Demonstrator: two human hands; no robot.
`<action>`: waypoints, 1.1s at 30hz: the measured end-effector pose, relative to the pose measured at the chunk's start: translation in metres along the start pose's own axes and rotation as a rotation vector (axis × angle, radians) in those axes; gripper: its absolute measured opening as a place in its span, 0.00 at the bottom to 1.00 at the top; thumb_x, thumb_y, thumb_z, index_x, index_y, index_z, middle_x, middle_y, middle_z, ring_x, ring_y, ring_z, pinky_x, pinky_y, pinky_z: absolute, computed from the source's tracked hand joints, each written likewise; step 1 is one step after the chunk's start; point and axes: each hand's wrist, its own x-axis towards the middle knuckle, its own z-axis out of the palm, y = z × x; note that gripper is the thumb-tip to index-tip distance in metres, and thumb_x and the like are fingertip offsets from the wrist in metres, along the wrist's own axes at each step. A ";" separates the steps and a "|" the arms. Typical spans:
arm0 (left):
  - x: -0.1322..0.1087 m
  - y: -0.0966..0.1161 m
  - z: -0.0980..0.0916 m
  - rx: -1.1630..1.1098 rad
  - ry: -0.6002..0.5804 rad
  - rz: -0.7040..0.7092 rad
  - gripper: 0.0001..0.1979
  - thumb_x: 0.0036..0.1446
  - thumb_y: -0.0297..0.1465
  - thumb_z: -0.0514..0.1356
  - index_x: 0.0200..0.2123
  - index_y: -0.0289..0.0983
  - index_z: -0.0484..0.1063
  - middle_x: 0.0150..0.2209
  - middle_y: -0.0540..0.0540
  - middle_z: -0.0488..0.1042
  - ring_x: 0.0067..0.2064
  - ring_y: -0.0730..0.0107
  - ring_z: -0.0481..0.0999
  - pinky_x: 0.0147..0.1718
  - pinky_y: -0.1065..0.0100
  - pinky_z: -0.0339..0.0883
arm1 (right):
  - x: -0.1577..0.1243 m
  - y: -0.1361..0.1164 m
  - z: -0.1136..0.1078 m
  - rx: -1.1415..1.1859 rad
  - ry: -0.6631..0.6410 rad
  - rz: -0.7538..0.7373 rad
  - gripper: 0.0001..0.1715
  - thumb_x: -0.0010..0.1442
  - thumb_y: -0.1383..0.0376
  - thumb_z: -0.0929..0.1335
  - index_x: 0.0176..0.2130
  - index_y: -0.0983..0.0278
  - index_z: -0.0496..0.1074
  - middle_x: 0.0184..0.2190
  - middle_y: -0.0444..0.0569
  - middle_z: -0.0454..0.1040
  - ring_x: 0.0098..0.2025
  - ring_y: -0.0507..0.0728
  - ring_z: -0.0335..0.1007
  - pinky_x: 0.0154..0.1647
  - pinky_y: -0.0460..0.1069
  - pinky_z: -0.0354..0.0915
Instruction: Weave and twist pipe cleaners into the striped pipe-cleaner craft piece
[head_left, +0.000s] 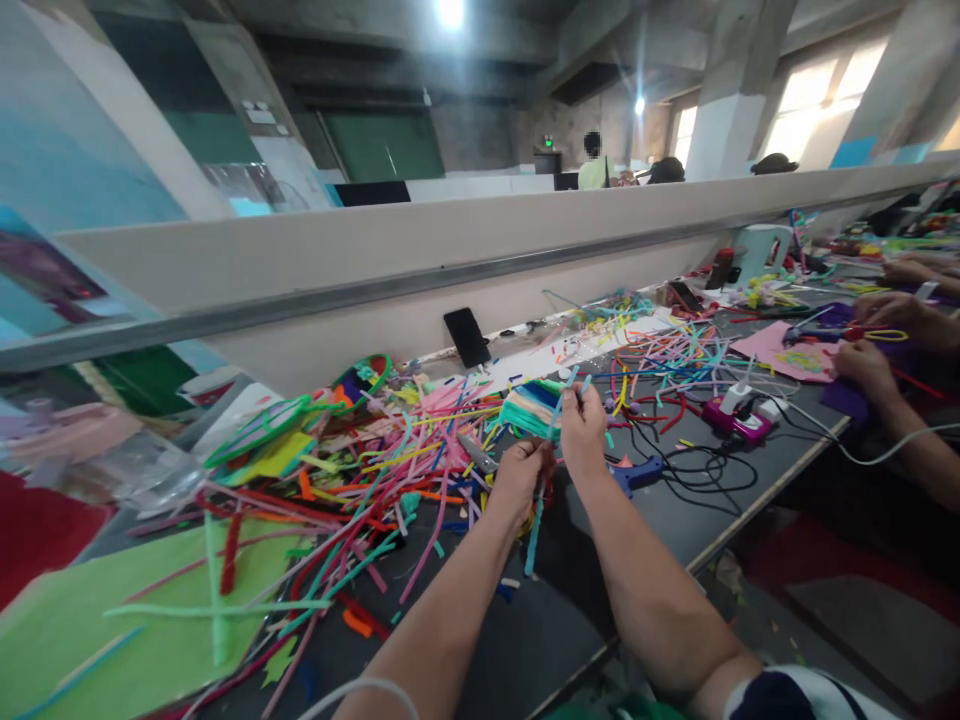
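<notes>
My left hand (pixel 517 482) is closed in a pinch on a light-blue pipe cleaner (pixel 534 540), whose lower end hangs below the fingers. Just above and to the right, my right hand (pixel 583 428) grips the upper part of the same pipe cleaner, its tip poking out over the thumb. Something dark red shows between the hands, too blurred to name. Behind them lies a bundle of green, cream and blue pipe cleaners (pixel 529 408). A blue glue gun (pixel 639 475) rests on the table beside my right forearm.
Loose pipe cleaners (pixel 442 455) cover much of the dark table. A green sheet (pixel 142 610) lies at left; a phone (pixel 466 337) leans on the partition (pixel 337 260). A purple power strip (pixel 739 420) trails cables at right, near a co-worker's hand (pixel 866 365).
</notes>
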 end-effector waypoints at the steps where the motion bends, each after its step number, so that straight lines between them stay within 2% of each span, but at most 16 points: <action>1: 0.000 0.002 0.000 -0.011 0.013 0.007 0.15 0.46 0.39 0.67 0.24 0.33 0.69 0.17 0.52 0.67 0.18 0.80 0.62 0.20 0.75 0.54 | 0.000 0.000 0.000 0.011 -0.019 -0.010 0.12 0.60 0.59 0.61 0.36 0.63 0.68 0.32 0.48 0.70 0.37 0.55 0.66 0.39 0.49 0.62; 4: 0.001 0.012 -0.004 -0.057 0.049 0.029 0.15 0.43 0.37 0.68 0.24 0.33 0.68 0.18 0.52 0.68 0.19 0.79 0.64 0.21 0.74 0.56 | 0.002 0.001 0.000 0.060 -0.060 -0.053 0.17 0.60 0.59 0.61 0.44 0.63 0.70 0.38 0.50 0.72 0.41 0.56 0.67 0.42 0.50 0.63; 8: 0.002 0.025 -0.009 -0.117 0.061 0.048 0.15 0.43 0.37 0.69 0.24 0.33 0.68 0.19 0.52 0.68 0.20 0.78 0.65 0.21 0.74 0.58 | 0.004 0.004 0.000 0.105 -0.038 -0.051 0.23 0.61 0.58 0.60 0.54 0.63 0.66 0.44 0.52 0.72 0.43 0.56 0.67 0.44 0.51 0.63; 13: 0.002 0.030 -0.010 -0.142 0.064 0.030 0.15 0.43 0.37 0.69 0.24 0.34 0.68 0.19 0.52 0.68 0.19 0.78 0.65 0.20 0.74 0.56 | 0.003 0.004 -0.001 0.093 -0.099 -0.018 0.20 0.61 0.60 0.59 0.48 0.64 0.72 0.39 0.51 0.75 0.39 0.57 0.69 0.42 0.52 0.64; 17: 0.003 0.029 -0.009 -0.123 0.074 0.055 0.15 0.41 0.37 0.69 0.22 0.33 0.68 0.17 0.52 0.67 0.18 0.78 0.64 0.19 0.74 0.54 | 0.001 0.004 -0.001 0.014 -0.212 -0.089 0.17 0.59 0.64 0.61 0.43 0.62 0.75 0.38 0.50 0.75 0.41 0.58 0.69 0.44 0.52 0.64; 22: 0.001 0.028 -0.009 -0.092 -0.025 0.055 0.13 0.44 0.36 0.66 0.22 0.33 0.68 0.17 0.52 0.66 0.19 0.78 0.62 0.20 0.73 0.53 | 0.001 0.005 0.003 -0.028 -0.360 -0.130 0.14 0.55 0.64 0.65 0.38 0.63 0.77 0.34 0.50 0.71 0.37 0.57 0.68 0.41 0.52 0.65; 26: 0.001 0.025 -0.010 -0.051 -0.067 0.066 0.13 0.46 0.36 0.65 0.21 0.33 0.68 0.18 0.51 0.65 0.20 0.79 0.61 0.20 0.73 0.53 | 0.000 0.005 0.005 -0.019 -0.374 -0.136 0.09 0.54 0.64 0.65 0.30 0.62 0.75 0.31 0.49 0.70 0.36 0.56 0.67 0.39 0.51 0.65; 30: 0.002 0.019 -0.011 -0.041 -0.054 0.062 0.12 0.47 0.36 0.65 0.23 0.33 0.69 0.19 0.51 0.67 0.20 0.78 0.63 0.21 0.73 0.54 | 0.001 0.008 0.006 0.062 -0.346 -0.069 0.12 0.55 0.64 0.63 0.35 0.61 0.75 0.33 0.47 0.73 0.37 0.56 0.69 0.37 0.50 0.66; 33: 0.005 0.017 -0.013 -0.071 -0.006 0.055 0.12 0.46 0.36 0.66 0.25 0.33 0.70 0.19 0.51 0.68 0.20 0.78 0.64 0.21 0.73 0.56 | 0.001 0.008 0.005 0.146 -0.411 -0.010 0.23 0.52 0.69 0.60 0.45 0.60 0.74 0.39 0.47 0.76 0.39 0.56 0.71 0.38 0.50 0.67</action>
